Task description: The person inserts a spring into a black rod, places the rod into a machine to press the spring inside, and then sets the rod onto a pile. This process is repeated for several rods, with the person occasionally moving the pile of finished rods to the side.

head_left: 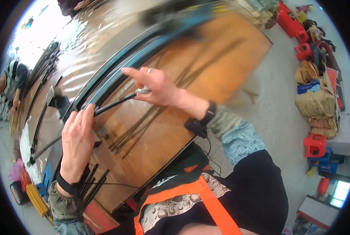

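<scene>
A long, thin black rod (114,105) runs slantwise over the table between my hands. My left hand (77,135) has its fingers closed on the rod, at the near end of a long blue-and-black rail (116,78). Further right, my right hand (157,87) pinches the rod's other end, its index finger stretched out over the rail. A small silvery piece (143,91) shows at its fingers; its kind is unclear. The rail's far end is smeared by motion. A grey metal block (57,100) stands left of the rail.
Several thin dark rods (134,131) lie on the brown wooden table (237,47). Black strips (43,70) are heaped at the left, near a co-worker (14,82). A small black device (195,127) with a cable sits at the table edge. Red stools (315,145) stand at the right.
</scene>
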Demonstrator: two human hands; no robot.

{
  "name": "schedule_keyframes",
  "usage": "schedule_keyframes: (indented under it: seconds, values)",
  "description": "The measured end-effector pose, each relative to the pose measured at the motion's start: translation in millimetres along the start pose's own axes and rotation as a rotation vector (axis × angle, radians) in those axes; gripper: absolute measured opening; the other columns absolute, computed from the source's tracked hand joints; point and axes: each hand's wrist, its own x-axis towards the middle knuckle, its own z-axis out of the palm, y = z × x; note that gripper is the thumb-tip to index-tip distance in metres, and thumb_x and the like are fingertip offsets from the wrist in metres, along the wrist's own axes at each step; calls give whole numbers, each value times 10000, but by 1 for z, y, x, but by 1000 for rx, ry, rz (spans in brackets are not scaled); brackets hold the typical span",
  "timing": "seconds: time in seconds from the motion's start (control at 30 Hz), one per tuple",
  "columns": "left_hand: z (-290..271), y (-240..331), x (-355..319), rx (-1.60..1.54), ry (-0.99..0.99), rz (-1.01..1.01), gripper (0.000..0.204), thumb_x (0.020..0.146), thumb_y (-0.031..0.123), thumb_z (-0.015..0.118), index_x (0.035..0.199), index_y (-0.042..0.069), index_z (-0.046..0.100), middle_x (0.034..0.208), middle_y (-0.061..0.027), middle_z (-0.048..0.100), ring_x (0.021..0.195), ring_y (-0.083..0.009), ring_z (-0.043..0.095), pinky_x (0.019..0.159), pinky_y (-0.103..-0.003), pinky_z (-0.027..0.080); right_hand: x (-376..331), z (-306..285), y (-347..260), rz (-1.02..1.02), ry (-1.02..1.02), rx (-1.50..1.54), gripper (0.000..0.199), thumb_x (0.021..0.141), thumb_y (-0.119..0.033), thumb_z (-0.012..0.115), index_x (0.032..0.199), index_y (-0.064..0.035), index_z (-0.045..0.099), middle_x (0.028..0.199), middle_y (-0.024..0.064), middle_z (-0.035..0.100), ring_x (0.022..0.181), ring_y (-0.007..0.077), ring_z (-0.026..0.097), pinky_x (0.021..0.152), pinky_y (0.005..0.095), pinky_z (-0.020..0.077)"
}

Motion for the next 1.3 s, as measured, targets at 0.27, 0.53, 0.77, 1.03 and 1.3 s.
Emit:
schedule_keyframes:
  seconds: [0.27,0.53,0.77,1.03,1.3]
  values:
    - [-19,-3,-42,142,-62,-87,329,823,65,653,1142,142,616,734,-62,540,707,-239,568,591,-360,459,6,30,-54,-153,-170,-50,449,838,-238,719,1255,-131,590,750,76,652,585,189,608,535,321,499]
    - [-36,-6,-90,142,24,-200,388,816,120,694,1192,205,652,687,-50,500,630,-208,555,542,-348,449,7,46,-92,-248,-161,315,382,819,-289,737,1174,-168,662,704,51,651,518,191,570,491,326,476]
    - [-26,-4,-110,115,21,-230,374,822,99,689,1185,180,655,677,-53,473,618,-208,540,544,-355,445,3,66,-112,-312,-217,385,351,825,-258,729,1157,-162,669,798,63,684,574,191,594,524,317,493]
    - [-65,-50,-143,-20,333,-489,273,892,46,629,1163,75,633,799,-108,576,682,-267,570,624,-334,468,29,67,-88,-314,-137,172,219,926,-152,619,1134,-109,674,862,68,693,665,182,631,615,329,520]
    - [-93,-79,-184,-20,463,-565,269,945,51,582,1211,20,611,884,-154,634,722,-220,583,686,-292,474,101,166,-160,17,-468,676,162,892,-192,689,997,-69,696,715,33,660,642,69,578,594,247,466]
